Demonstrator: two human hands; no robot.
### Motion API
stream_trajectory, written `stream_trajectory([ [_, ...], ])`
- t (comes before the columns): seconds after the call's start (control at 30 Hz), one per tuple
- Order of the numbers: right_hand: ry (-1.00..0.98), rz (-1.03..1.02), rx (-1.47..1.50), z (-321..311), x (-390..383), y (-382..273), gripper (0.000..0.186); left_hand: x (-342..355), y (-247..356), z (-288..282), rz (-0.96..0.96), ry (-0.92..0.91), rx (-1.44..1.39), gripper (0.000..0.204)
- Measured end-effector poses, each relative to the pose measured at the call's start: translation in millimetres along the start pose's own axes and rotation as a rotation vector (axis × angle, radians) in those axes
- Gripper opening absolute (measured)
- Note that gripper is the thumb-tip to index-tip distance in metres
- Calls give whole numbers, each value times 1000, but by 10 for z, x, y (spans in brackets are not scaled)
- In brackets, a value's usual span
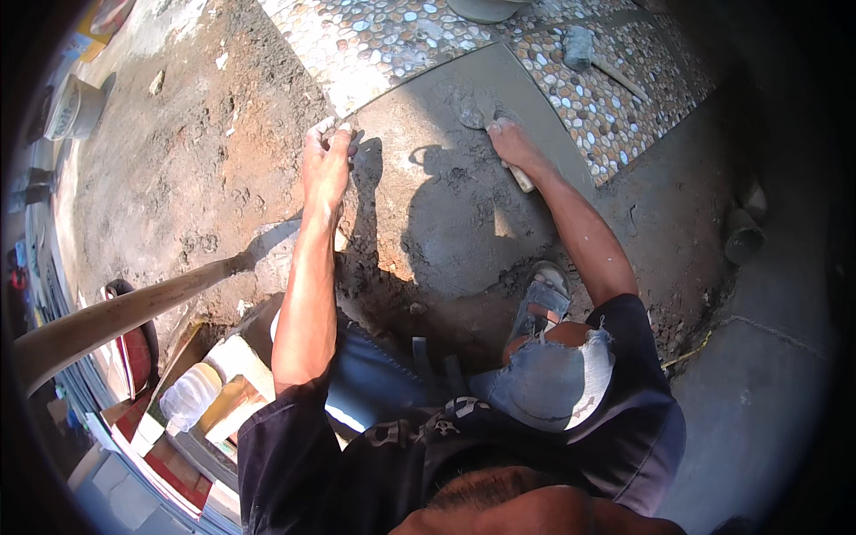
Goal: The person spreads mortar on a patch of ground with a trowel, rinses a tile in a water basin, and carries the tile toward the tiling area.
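Observation:
My right hand grips a trowel, its pale handle showing below my fingers and its blade in wet grey mortar bordering the pebble surface. To the left, my left hand has its whitened fingers curled at the corner where pebbles meet rough ground; what they hold, if anything, is too small to make out. My shadow falls across the mortared patch between my arms.
A shovel's long wooden handle crosses the left side. A rubber mallet rests on pebbles. Buckets stand upper left and top centre. Lower left are boards and a plastic container. My sandalled foot is beside a dug edge.

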State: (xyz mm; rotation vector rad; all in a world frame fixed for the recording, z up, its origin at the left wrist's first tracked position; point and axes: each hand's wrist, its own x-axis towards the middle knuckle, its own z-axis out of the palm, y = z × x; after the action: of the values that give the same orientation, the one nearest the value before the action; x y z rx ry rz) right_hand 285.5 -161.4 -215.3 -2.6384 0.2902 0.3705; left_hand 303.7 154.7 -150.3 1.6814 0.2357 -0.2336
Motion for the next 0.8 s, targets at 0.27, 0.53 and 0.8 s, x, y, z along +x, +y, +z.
stream_trajectory([
  [0.27,-370,-382,-280,43,-45,-279,41,92,-149,-255,-18,40,-27,49],
  [0.53,-221,-308,-282,-66,165,-230,36,80,-150,-254,-24,50,-33,46],
  [0.8,-214,-287,-189,8,189,-257,37,34,-132,-247,-28,39,-25,48],
])
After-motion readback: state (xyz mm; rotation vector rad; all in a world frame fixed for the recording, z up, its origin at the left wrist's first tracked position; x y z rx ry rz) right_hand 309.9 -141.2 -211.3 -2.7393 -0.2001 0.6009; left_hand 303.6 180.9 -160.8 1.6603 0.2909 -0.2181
